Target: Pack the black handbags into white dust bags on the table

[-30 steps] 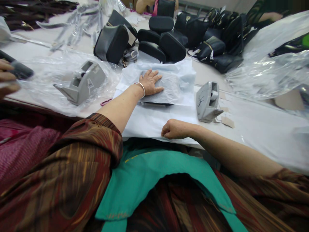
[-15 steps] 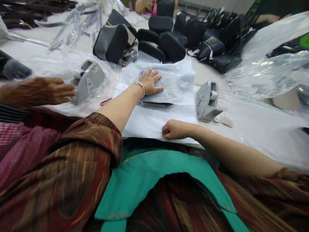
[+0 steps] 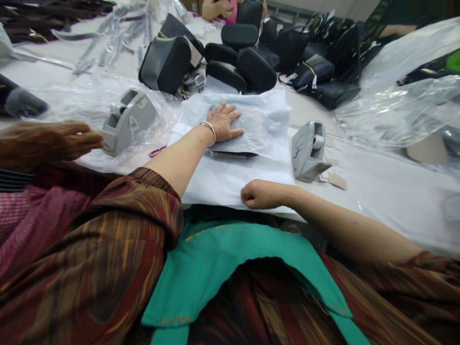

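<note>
My left hand (image 3: 223,124), with a metal bangle at the wrist, lies flat with fingers spread on thin white tissue paper (image 3: 264,136). A dark object (image 3: 233,154) lies under the tissue; only its near edge shows, so its kind is hidden. Beneath is a larger white sheet (image 3: 215,179) reaching the table's near edge. My right hand (image 3: 264,193) rests closed on that sheet near its front edge, fingers curled in. Whatever it may hold is hidden. A grey tape dispenser (image 3: 304,152) stands to the right of the wrapped object.
Black bags (image 3: 167,62) crowd the table behind the paper. Another grey dispenser (image 3: 131,120) stands at left, near a co-worker's hand (image 3: 53,141). Clear plastic (image 3: 406,115) covers the right side. Small tags (image 3: 337,180) lie by the right dispenser. Across the table is another person's hand (image 3: 224,8).
My left hand stays in place, and my right hand has barely shifted. The co-worker's hand at left has drawn slightly left, away from the dispenser. Across the table, the other person's hand moved slightly.
</note>
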A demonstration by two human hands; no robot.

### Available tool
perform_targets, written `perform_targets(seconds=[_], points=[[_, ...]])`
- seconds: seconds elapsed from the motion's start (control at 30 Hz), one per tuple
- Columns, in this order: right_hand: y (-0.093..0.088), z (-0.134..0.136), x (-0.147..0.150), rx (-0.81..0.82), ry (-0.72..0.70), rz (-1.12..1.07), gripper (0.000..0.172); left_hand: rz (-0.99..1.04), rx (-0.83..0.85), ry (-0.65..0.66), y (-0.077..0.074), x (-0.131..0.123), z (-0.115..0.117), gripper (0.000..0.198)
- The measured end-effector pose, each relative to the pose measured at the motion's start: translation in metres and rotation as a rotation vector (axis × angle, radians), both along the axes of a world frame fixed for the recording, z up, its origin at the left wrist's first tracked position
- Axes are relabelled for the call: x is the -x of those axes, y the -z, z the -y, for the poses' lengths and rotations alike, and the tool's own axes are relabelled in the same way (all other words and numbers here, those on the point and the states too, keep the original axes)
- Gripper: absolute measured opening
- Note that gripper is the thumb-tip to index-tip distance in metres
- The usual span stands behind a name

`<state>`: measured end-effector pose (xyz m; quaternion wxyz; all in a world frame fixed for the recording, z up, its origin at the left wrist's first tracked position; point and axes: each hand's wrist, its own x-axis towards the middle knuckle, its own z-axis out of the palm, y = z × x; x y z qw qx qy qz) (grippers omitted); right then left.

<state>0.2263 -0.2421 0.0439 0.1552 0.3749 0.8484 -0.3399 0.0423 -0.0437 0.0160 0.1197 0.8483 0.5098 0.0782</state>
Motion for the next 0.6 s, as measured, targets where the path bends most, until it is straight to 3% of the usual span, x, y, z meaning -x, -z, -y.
perform_targets(seconds=[0.23, 0.37, 0.5, 0.6], points=[[-0.023, -0.017, -0.004, -0.197, 0.167, -0.093, 0.021, -0.026, -0.007, 0.008, -0.007, 0.001, 0.006, 0.088], [-0.035, -0.027, -0.008, -0.207, 0.209, -0.164, 0.019, -0.043, -0.009, 0.010, -0.010, 0.001, 0.008, 0.087], [-0.035, -0.028, -0.011, -0.212, 0.219, -0.188, 0.014, -0.032, -0.013, 0.005, -0.011, 0.001, 0.009, 0.087], [-0.031, -0.027, -0.011, -0.331, 0.220, -0.208, 0.012, -0.034, -0.012, 0.002, -0.011, 0.001, 0.008, 0.087]])
